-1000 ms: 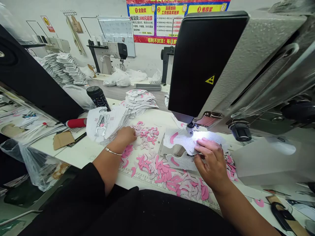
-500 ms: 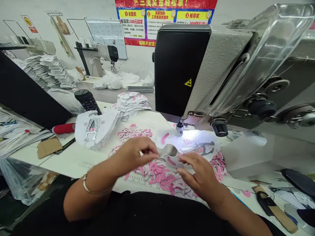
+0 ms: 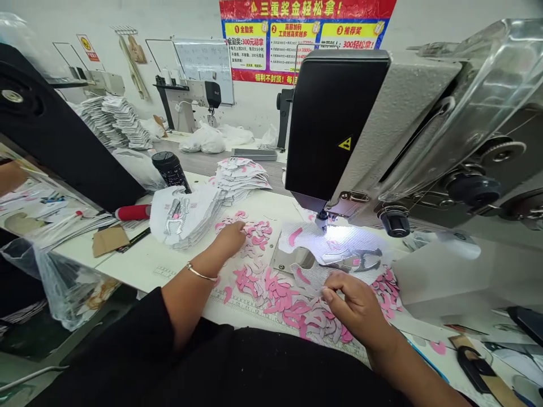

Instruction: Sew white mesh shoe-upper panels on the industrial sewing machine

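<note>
Under the needle of the sewing machine lies a white mesh shoe upper, lit by the lamp, with pink curved patches and a silver-grey overlay. My right hand is at its near edge, fingers curled and thumb against the index; whatever is between the tips is too small to make out. Over to the left, my left hand reaches down to a scatter of small pink curved pieces. Its fingertips are mostly hidden behind the back of the hand. More pink pieces are heaped in front of the upper.
Stacked white uppers stand left of my left hand, with another stack behind. A black tumbler and a red-handled tool are farther left. Scissors with black handles lie at the right. A ruler strip runs along the front edge.
My left hand has moved left, away from the upper, to the scattered pink pieces. My right hand's fingers have drawn closer together near the upper's edge. The camera view has shifted slightly left.
</note>
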`<control>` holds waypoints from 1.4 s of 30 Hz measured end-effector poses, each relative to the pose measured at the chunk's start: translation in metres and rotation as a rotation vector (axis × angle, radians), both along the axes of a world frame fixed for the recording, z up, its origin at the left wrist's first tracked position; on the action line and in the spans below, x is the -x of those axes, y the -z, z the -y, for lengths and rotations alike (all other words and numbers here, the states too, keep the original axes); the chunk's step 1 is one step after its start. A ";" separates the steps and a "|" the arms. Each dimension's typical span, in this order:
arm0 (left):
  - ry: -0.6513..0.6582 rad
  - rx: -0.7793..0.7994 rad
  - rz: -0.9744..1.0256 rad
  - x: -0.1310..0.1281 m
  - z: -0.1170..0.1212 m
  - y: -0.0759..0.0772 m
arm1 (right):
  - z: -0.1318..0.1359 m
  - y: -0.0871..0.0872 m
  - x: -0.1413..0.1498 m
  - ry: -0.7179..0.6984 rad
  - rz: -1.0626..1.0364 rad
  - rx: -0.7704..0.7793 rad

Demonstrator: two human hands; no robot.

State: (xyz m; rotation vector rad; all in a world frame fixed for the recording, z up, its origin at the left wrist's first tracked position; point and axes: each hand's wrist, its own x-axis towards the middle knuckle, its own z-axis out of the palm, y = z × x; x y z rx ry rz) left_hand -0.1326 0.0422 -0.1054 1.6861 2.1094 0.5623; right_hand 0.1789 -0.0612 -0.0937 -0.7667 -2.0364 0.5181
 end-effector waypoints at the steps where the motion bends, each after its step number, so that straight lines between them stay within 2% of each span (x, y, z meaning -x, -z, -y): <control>1: 0.009 0.014 -0.035 0.004 -0.006 0.009 | -0.002 0.003 0.001 0.000 0.006 0.008; 5: 0.092 0.054 -0.151 0.001 -0.020 0.040 | -0.009 0.015 0.004 -0.029 0.008 0.040; 8: 0.150 0.027 -0.185 -0.007 -0.024 0.053 | -0.010 0.021 0.003 -0.033 0.022 0.078; 11: 0.157 -0.025 -0.195 -0.007 -0.029 0.057 | -0.010 0.022 0.001 -0.041 0.049 0.113; 16: 0.052 -0.061 -0.219 0.009 -0.037 0.056 | -0.009 0.020 0.000 -0.056 0.042 0.116; 21: 0.114 -0.020 -0.215 0.007 -0.037 0.057 | -0.009 0.023 0.001 -0.055 0.051 0.110; 23: 0.107 -0.021 -0.209 0.005 -0.037 0.057 | -0.009 0.024 0.000 -0.057 0.050 0.102; 28: -0.012 -0.031 -0.206 0.014 -0.040 0.054 | -0.009 0.021 0.000 -0.052 0.044 0.078; 34: -0.009 -0.002 -0.162 0.014 -0.037 0.053 | -0.009 0.021 0.000 -0.048 0.050 0.073; 37: -0.030 -0.047 -0.112 0.008 -0.029 0.041 | -0.009 0.022 0.000 -0.046 0.040 0.083; 40: -0.004 -0.106 -0.005 -0.004 -0.013 0.020 | -0.008 0.020 0.001 -0.034 0.001 0.089; 42: 0.062 -0.103 0.102 -0.017 0.005 0.003 | -0.007 0.016 0.003 -0.013 -0.012 0.054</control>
